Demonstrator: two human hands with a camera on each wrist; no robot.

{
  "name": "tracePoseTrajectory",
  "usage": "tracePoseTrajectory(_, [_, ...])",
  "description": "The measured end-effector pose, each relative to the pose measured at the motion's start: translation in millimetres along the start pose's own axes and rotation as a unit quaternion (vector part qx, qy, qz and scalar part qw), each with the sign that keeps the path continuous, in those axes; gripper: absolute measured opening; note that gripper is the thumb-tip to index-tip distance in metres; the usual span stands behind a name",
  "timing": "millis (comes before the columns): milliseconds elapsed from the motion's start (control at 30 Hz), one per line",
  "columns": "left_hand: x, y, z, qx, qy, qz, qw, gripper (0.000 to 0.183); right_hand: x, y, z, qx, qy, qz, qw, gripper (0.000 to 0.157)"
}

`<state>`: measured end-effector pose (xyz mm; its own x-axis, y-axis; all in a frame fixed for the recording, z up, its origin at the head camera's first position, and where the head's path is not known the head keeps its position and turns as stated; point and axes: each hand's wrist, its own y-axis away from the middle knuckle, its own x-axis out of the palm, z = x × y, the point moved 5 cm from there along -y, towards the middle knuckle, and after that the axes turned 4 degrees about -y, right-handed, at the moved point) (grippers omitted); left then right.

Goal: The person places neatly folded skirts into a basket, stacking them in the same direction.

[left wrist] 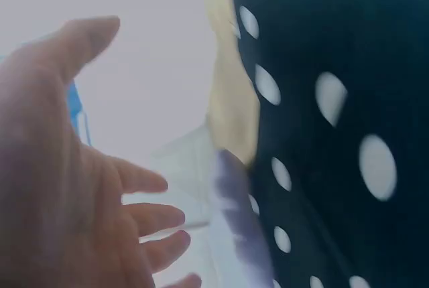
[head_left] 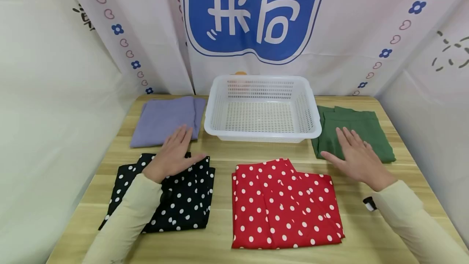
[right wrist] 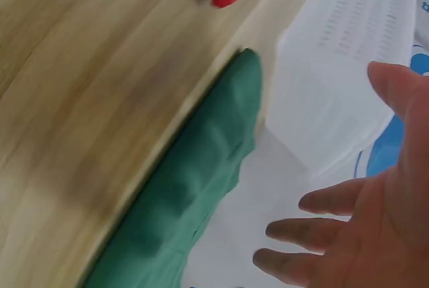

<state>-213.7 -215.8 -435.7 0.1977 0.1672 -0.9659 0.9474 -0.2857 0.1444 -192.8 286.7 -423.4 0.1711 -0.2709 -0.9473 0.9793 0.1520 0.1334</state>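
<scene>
My left hand (head_left: 173, 155) is held above the far edge of a folded black cloth with white dots (head_left: 183, 207), its fingertips reaching over the corner of a folded purple cloth (head_left: 166, 119). In the left wrist view a gap separates that hand from the black cloth. Over a folded green cloth (head_left: 366, 129) is my right hand (head_left: 360, 160), fingers extended; the right wrist view shows it raised off the fabric. Neither hand holds anything. Between the two arms lies a folded red cloth with white dots (head_left: 286, 207).
A white perforated plastic basket (head_left: 261, 137) stands at the back middle of the wooden table (head_left: 223, 199), with nothing inside. Printed white curtains (head_left: 348, 19) hang behind the table and at both sides. A small black-and-white tag (head_left: 369, 203) shows beside the right sleeve.
</scene>
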Motion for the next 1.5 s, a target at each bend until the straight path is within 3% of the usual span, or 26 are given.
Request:
tracePoseTrajectory(133, [-11.6, 8.7, -12.0, 0.028, 0.068, 0.010, 0.9972, 0.097, -5.1, 5.1, 6.9, -0.007, -0.014, 0.011, 1.000, 0.108])
tracePoseTrajectory(267, [-20.2, 18.8, -28.3, 0.045, 0.145, 0.044, 0.9873, 0.095, -11.1, 10.2, 14.7, -0.020, -0.018, 0.015, 1.000, 0.111])
tracePoseTrajectory(400, [-19.7, 28.6, -43.1, 0.049, 0.211, 0.086, 0.9725, 0.087, -16.2, 17.5, 22.5, -0.038, -0.038, 0.021, 0.998, 0.101])
tracePoseTrajectory(500, [-14.5, 34.5, -51.1, 0.046, 0.274, 0.125, 0.9525, 0.079, -16.9, 22.6, 24.4, -0.033, -0.068, 0.042, 0.996, 0.091])
tracePoseTrajectory(600, [-8.1, 36.9, -57.0, 0.021, 0.354, 0.162, 0.9210, 0.071, -15.5, 26.6, 21.1, -0.014, -0.095, 0.072, 0.993, 0.086])
tracePoseTrajectory(800, [7.1, 42.5, -69.6, -0.004, 0.524, 0.237, 0.8181, 0.059, -2.9, 35.6, 8.1, 0.042, -0.151, 0.159, 0.975, 0.073])
tracePoseTrajectory(833, [10.4, 43.5, -71.5, -0.003, 0.535, 0.247, 0.8078, 0.057, 0.3, 37.4, 5.7, 0.052, -0.166, 0.174, 0.969, 0.068])
tracePoseTrajectory(900, [17.0, 45.4, -74.1, -0.009, 0.547, 0.258, 0.7960, 0.053, 6.9, 41.6, 1.7, 0.067, -0.198, 0.202, 0.957, 0.061])
tracePoseTrajectory(1167, [33.6, 51.5, -84.8, -0.029, 0.561, 0.290, 0.7746, 0.047, 28.6, 55.6, -3.5, 0.103, -0.319, 0.259, 0.906, 0.050])
tracePoseTrajectory(1367, [46.1, 53.8, -97.3, -0.042, 0.574, 0.300, 0.7611, 0.041, 40.7, 59.1, 0.3, 0.107, -0.345, 0.275, 0.891, 0.047])
tracePoseTrajectory(1500, [57.9, 51.7, -106.6, -0.050, 0.574, 0.288, 0.7647, 0.032, 53.2, 60.1, 7.8, 0.090, -0.369, 0.302, 0.874, 0.044])
